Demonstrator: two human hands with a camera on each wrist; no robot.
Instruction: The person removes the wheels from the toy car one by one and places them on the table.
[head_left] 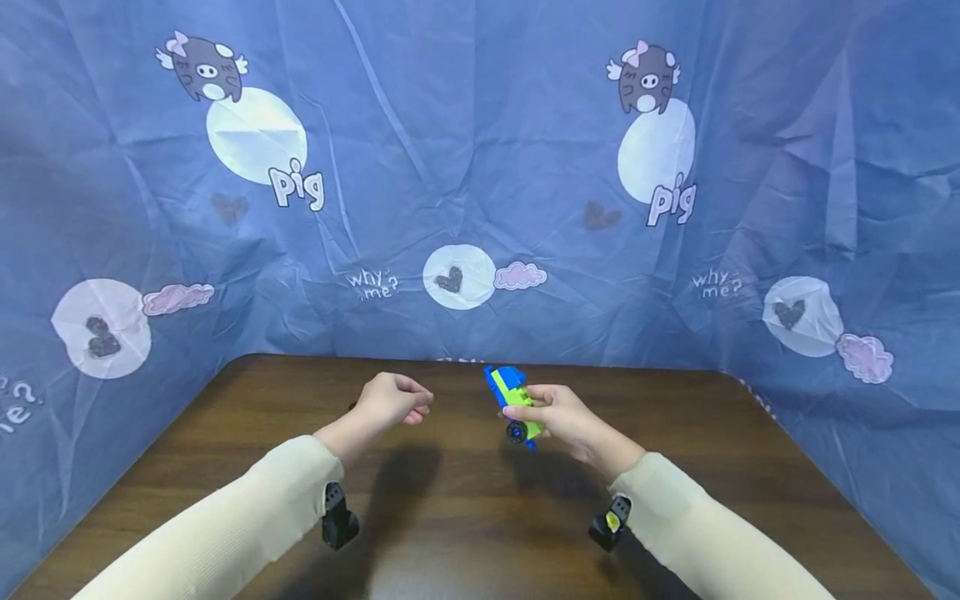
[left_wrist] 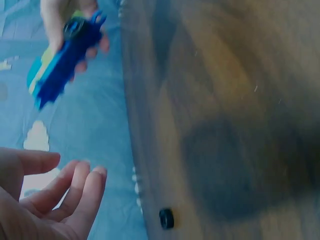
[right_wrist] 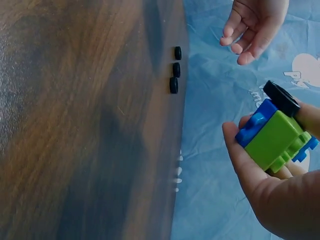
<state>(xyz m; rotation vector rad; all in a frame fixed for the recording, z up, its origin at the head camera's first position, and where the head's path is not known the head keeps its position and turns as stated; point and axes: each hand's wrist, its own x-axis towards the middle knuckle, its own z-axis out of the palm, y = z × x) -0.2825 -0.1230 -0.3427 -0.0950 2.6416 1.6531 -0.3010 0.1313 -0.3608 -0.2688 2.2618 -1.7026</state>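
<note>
My right hand (head_left: pixel 558 417) holds a toy car (head_left: pixel 504 387) of blue and lime-green building blocks above the table, thumb on one side and fingers on the other. One black wheel (head_left: pixel 516 432) shows on the car's near side in the head view. In the right wrist view a black wheel (right_wrist: pixel 282 98) sticks out near the thumb and the green block (right_wrist: pixel 275 140) lies against the palm. To the left of the car, apart from it, my left hand (head_left: pixel 392 400) hovers with fingers loosely bent. A gap shows between its thumb and fingers (left_wrist: pixel 92 197), with nothing in it.
Three small black wheels (right_wrist: pixel 176 69) stand in a row near the far edge of the brown wooden table (head_left: pixel 465 533). A blue printed cloth (head_left: pixel 480 167) hangs behind the table and along both sides. Each sleeve carries a black wrist camera (head_left: pixel 339 517).
</note>
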